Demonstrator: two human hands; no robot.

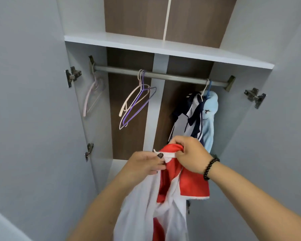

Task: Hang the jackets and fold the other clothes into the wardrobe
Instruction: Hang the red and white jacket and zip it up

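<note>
Gripping a red and white jacket [165,192] in front of the open wardrobe [87,101], both hands are working at its collar; the left hand [142,164] is pinching the white edge of the collar between thumb and fingers, its grip grasping the cloth; the right hand [189,153], wearing a black bead bracelet [210,168] at the wrist, is clenching the red collar fabric from above; the rest of the jacket is hanging down below the hands. Behind, the rail [163,76] is carrying empty hangers [137,101] near its left end and middle; a navy and white jacket [189,113] and a light blue garment [210,119] are hanging at its right end.
</note>
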